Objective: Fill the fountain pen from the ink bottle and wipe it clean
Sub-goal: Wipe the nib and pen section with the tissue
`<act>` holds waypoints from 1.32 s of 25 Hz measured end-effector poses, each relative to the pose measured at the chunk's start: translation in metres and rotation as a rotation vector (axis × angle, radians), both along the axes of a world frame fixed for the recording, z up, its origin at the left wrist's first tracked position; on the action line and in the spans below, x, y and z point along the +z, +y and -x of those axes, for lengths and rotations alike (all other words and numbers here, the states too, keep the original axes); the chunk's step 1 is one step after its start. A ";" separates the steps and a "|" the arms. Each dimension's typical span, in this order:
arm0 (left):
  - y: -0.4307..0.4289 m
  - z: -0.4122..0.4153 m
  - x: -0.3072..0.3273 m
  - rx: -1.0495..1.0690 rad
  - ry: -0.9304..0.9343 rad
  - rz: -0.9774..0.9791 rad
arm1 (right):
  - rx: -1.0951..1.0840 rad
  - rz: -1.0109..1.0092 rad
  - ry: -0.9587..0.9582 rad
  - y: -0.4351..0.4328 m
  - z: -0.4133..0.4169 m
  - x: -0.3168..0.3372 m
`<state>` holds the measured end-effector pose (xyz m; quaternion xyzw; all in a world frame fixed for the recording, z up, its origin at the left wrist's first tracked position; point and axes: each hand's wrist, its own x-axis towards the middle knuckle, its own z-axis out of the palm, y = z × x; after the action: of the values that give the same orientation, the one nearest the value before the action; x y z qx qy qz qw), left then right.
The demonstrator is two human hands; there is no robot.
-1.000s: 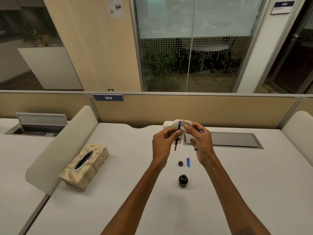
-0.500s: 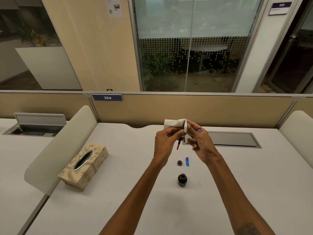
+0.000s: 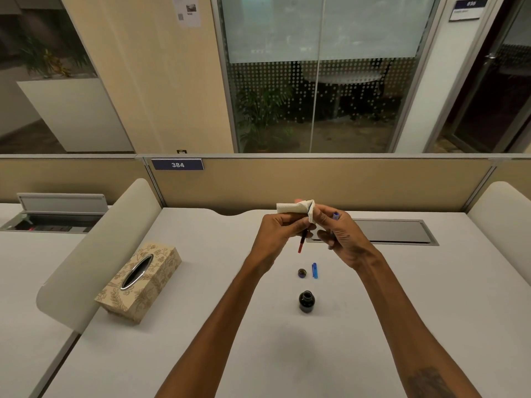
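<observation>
My left hand (image 3: 273,234) grips the fountain pen (image 3: 301,243) upright, above the desk's far middle. The pen's red end points down and its top end is hidden inside a white tissue (image 3: 296,207). My right hand (image 3: 342,239) pinches the tissue around that top end, and a blue pen part (image 3: 335,216) sticks out between its fingers. Below the hands, the dark ink bottle (image 3: 306,301) stands open on the white desk (image 3: 218,326). Its small round cap (image 3: 301,273) and a blue pen piece (image 3: 315,270) lie just beyond the bottle.
A patterned tissue box (image 3: 139,281) sits on the desk to the left, next to a curved white divider (image 3: 94,248). A grey cable hatch (image 3: 390,231) lies flush in the desk behind my hands. A tan partition (image 3: 316,182) closes the far edge.
The tissue has been folded over the pen's top, which showed blue against it a second ago. Both hands have stayed close together, with my right fingers pinching tighter.
</observation>
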<state>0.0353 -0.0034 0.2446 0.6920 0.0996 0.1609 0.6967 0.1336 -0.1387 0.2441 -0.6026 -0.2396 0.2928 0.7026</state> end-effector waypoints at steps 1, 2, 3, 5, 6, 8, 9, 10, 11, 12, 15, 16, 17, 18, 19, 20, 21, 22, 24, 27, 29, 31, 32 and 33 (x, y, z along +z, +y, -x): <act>0.000 0.000 0.001 -0.015 0.004 -0.018 | -0.009 0.001 -0.010 -0.001 0.000 -0.001; 0.000 0.000 0.001 -0.029 0.007 -0.047 | -0.025 0.004 -0.022 -0.001 -0.001 -0.003; 0.000 0.000 0.001 -0.042 0.014 -0.088 | -0.041 0.006 -0.031 -0.001 -0.001 -0.004; 0.001 -0.002 0.001 -0.069 0.036 -0.169 | -0.066 0.006 -0.039 -0.001 -0.002 -0.006; 0.000 -0.003 0.001 -0.076 0.051 -0.207 | -0.076 0.005 -0.035 -0.002 -0.002 -0.006; 0.000 -0.006 0.003 -0.059 0.068 -0.293 | -0.103 -0.002 -0.021 -0.002 -0.002 -0.005; -0.002 -0.008 0.004 -0.039 0.064 -0.319 | -0.121 -0.008 -0.020 -0.002 -0.001 -0.004; -0.003 -0.009 0.004 -0.010 0.054 -0.322 | -0.142 -0.015 -0.022 -0.002 0.000 -0.004; -0.005 -0.010 0.004 0.025 0.044 -0.307 | -0.165 -0.023 -0.021 -0.001 0.001 -0.005; -0.006 -0.011 0.005 0.056 0.036 -0.283 | -0.190 -0.033 -0.012 0.001 0.001 -0.007; -0.006 -0.014 0.001 0.109 0.021 -0.226 | -0.256 -0.045 0.007 0.004 0.003 -0.011; -0.006 -0.015 0.000 0.121 0.026 -0.219 | -0.267 -0.048 0.005 0.005 0.004 -0.011; -0.005 -0.015 -0.001 0.135 0.034 -0.213 | -0.278 -0.051 0.001 0.005 0.004 -0.012; -0.005 -0.016 -0.002 0.152 0.039 -0.205 | -0.289 -0.055 -0.003 0.006 0.004 -0.012; -0.005 -0.017 -0.004 0.173 0.038 -0.196 | -0.300 -0.056 -0.010 0.007 0.004 -0.012; -0.006 -0.018 -0.006 0.195 0.033 -0.187 | -0.308 -0.054 -0.018 0.008 0.005 -0.013; -0.007 -0.018 -0.007 0.214 0.031 -0.173 | -0.312 -0.049 -0.030 0.010 0.005 -0.012; -0.007 -0.018 -0.007 0.223 0.032 -0.160 | -0.315 -0.039 -0.049 0.011 0.006 -0.012; -0.005 -0.017 -0.007 0.206 0.049 -0.179 | -0.309 -0.003 -0.110 0.011 0.005 -0.010; -0.001 -0.011 -0.006 0.060 0.121 -0.285 | -0.259 0.036 -0.193 0.008 0.001 -0.005; -0.001 -0.010 -0.004 -0.048 0.147 -0.277 | -0.204 0.025 -0.205 0.006 -0.001 -0.002; -0.002 -0.011 -0.002 -0.074 0.137 -0.237 | -0.181 0.013 -0.203 0.006 -0.001 0.000; -0.002 -0.011 -0.002 -0.067 0.128 -0.226 | -0.182 0.011 -0.205 0.007 -0.001 0.000; -0.001 -0.012 -0.003 -0.052 0.118 -0.218 | -0.188 0.011 -0.209 0.007 -0.002 0.000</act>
<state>0.0476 -0.0042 0.2421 0.7744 0.1042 0.1115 0.6141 0.1354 -0.1316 0.2436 -0.6536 -0.2525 0.1627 0.6946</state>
